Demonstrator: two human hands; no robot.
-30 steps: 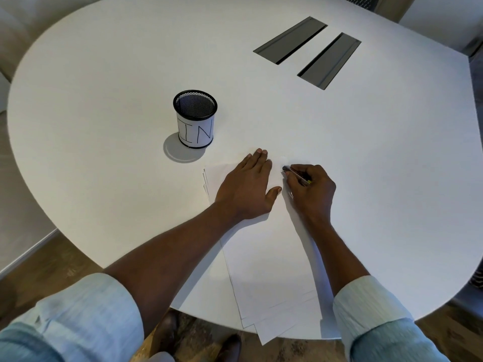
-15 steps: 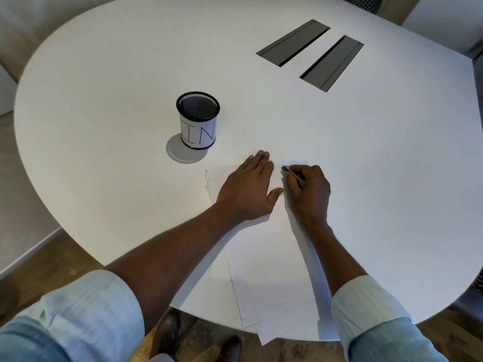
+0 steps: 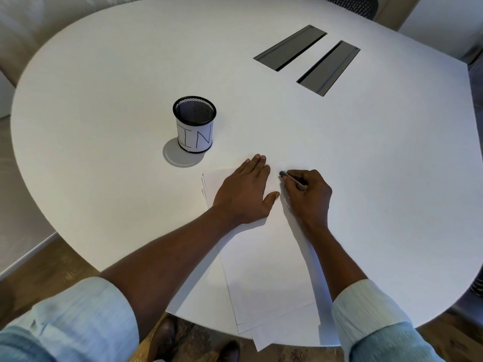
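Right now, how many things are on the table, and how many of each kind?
Mesh cup: 1
Pen: 1, held in the right hand
Paper stack: 1, under the left hand; the sheets lie too close together to count
Grey flaps: 2, set into the table
Total: 5

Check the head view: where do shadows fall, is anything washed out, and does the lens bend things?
Head view, shadows: the mesh cup throws a soft one to its lower left. Head view, exposure: paper sheets nearly vanish against the white table. Head view, distortion: the table's rim bows. Head view, focus: left hand, right hand and pen look sharp.
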